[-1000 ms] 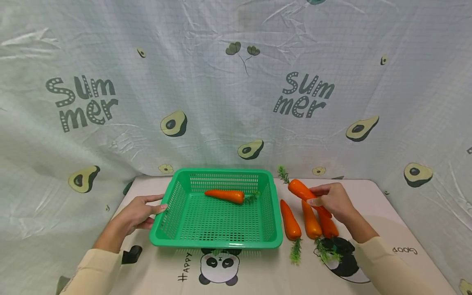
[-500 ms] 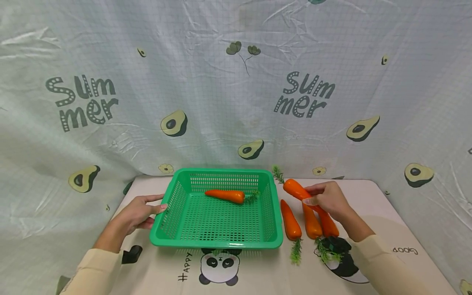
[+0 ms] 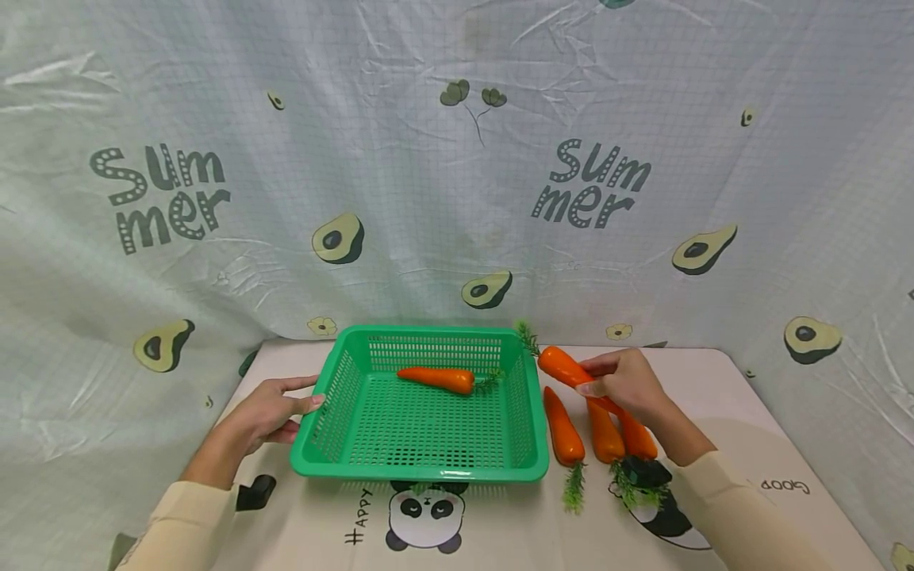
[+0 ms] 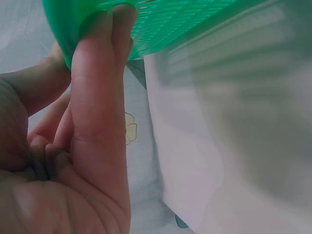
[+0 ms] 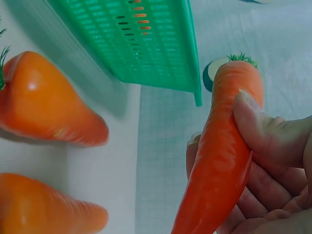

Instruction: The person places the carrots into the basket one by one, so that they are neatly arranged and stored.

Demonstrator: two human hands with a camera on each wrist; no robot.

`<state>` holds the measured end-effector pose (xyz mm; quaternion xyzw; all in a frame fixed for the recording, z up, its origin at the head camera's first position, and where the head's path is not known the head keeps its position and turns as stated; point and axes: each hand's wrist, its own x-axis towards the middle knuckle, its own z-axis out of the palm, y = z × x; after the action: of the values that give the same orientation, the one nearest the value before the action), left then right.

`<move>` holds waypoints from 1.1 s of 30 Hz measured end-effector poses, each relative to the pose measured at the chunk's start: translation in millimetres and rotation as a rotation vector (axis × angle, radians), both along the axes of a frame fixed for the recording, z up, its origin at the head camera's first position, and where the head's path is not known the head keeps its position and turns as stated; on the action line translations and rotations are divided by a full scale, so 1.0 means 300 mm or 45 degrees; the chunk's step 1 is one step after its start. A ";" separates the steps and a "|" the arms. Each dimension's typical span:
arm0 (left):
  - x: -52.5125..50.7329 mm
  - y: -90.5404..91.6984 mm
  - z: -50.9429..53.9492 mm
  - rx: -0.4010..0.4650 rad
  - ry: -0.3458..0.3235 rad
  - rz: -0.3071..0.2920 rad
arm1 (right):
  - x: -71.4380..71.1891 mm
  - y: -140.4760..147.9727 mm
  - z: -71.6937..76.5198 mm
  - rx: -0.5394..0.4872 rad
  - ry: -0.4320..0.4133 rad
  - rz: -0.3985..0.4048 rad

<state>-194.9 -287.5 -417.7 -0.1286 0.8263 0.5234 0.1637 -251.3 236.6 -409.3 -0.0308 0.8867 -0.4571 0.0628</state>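
In the head view my left hand [image 3: 267,412] grips the left rim of a green plastic basket [image 3: 421,476], thumb on top and fingers lower down. The left wrist view shows these fingers [image 4: 97,107] against the basket's edge [image 4: 190,19]. My right hand [image 3: 628,386] pinches an orange carrot [image 3: 562,366] between thumb and fingers. The carrot is tilted, its leafy top up and left at the basket's far right corner. Thumb and carrot [image 5: 222,141] show closely in the right wrist view. Another carrot [image 3: 437,379] lies inside the basket, leaves to the right.
Right of the basket, three carrots lie on the pale table: one close by [image 3: 564,432], a middle carrot [image 3: 605,436] and a third carrot [image 3: 638,438] partly covered. Their leaves point toward me. A printed curtain [image 3: 428,174] hangs behind the table.
My right hand has shifted left with the carrot, bringing its leaves from beside the basket to its far right corner. The left hand and basket look unmoved.
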 end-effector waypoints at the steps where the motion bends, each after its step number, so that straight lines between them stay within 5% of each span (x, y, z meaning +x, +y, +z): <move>1: 0.000 0.000 0.000 0.000 -0.001 0.001 | -0.001 -0.003 0.000 -0.001 0.000 0.003; 33: -0.005 -0.002 -0.006 -0.017 0.009 0.004 | -0.028 -0.080 0.024 0.014 0.019 0.074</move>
<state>-196.5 -288.2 -419.4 -0.1291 0.8301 0.5185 0.1591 -259.8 212.6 -402.2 -0.0597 0.8883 -0.4500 0.0697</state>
